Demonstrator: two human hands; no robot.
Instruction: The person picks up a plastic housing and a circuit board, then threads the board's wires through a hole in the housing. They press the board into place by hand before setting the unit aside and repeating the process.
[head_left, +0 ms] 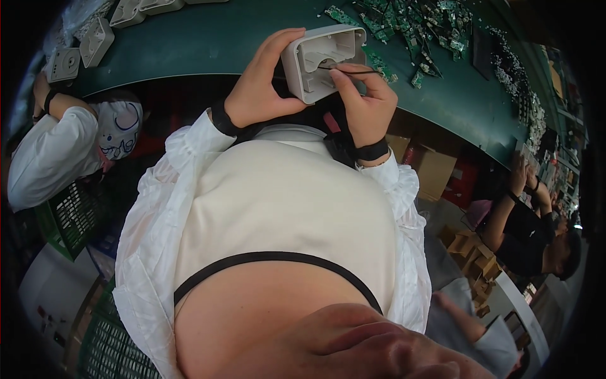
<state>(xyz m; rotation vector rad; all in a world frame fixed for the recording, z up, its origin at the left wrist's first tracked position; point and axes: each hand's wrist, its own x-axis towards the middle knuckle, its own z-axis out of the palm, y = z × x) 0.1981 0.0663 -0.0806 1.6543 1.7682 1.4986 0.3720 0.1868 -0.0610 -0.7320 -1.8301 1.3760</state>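
While the grey plastic housing (325,60) is held up just over the near edge of the green tabletop (208,41), its open inside faces the camera and looks largely bare, so the work seems to me at an early stage: no circuit board sits in it that I can make out, and a heap of green circuit boards (413,28) lies on the tabletop just beyond. The left hand (262,79) wraps around the housing's left side, fingers curled over its top edge, wrist bent upward. The right hand (366,101) comes in from the lower right, its fingers pinching a thin dark tool (353,70) whose tip reaches into the cavity.
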